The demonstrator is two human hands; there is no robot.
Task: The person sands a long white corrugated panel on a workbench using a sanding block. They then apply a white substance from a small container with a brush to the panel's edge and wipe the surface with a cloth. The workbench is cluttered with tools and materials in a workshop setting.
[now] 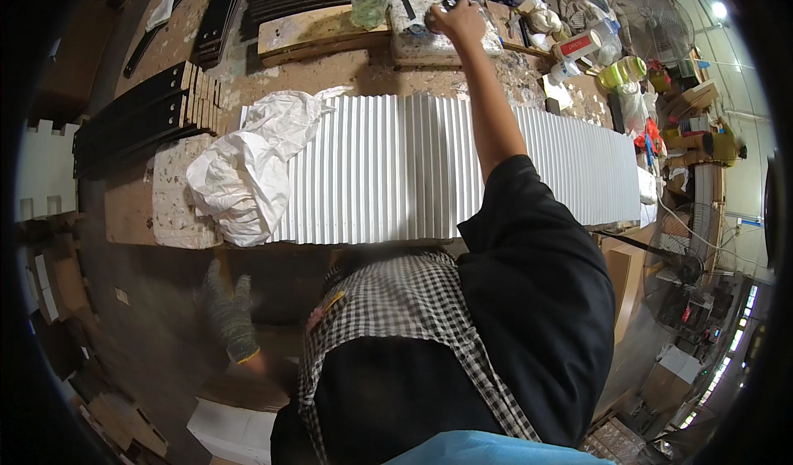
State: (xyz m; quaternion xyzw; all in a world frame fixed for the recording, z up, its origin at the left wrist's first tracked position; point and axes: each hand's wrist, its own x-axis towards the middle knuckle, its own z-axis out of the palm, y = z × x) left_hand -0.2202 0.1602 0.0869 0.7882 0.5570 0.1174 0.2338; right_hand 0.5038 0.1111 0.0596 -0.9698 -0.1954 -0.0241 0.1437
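In the head view, the right hand is past the far edge of the row of white strips, over a paint-spattered block. A small dark object lies right at its curled fingertips, partly hidden; whether they pinch it, I cannot tell. The left hand, gloved and blurred, hangs off the strips' near edge, fingers spread. A white cloth covers the strips' left end; a greenish bottle stands beyond them.
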